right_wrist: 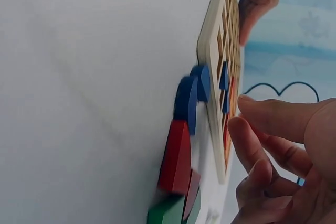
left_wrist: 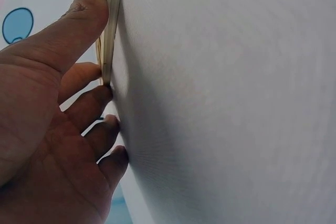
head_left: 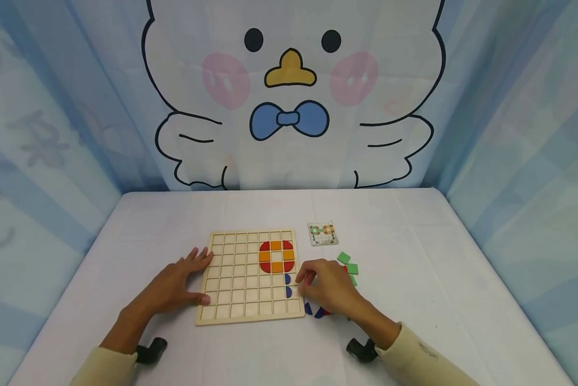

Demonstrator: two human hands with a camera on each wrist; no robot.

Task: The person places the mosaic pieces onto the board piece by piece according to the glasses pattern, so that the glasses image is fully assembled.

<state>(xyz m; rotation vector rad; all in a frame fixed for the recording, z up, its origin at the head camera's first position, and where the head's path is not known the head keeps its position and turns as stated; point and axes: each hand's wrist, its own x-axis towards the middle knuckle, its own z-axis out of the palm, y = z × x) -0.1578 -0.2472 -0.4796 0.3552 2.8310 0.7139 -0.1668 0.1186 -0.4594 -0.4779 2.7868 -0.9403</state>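
Note:
A pale wooden grid board (head_left: 241, 296) lies on the table. Red quarter-round pieces and orange squares (head_left: 276, 245) form a ring in its upper right cells. Below the ring, two blue curved pieces (head_left: 288, 292) sit in the right-hand cells. My left hand (head_left: 178, 284) rests against the board's left edge, thumb on the rim, fingers loosely spread. Over the right edge hovers my right hand (head_left: 328, 284), its fingers bent beside the blue pieces. In the right wrist view the thumb and index fingertips (right_wrist: 241, 121) stand slightly apart, with nothing visible between them.
Loose blue pieces (right_wrist: 186, 103), a red piece (right_wrist: 176, 158) and a green piece (right_wrist: 165, 212) lie along the board's right side. Several green squares (head_left: 352, 269) are scattered behind the right hand. A small pattern card (head_left: 323, 234) lies beyond the board's upper right corner.

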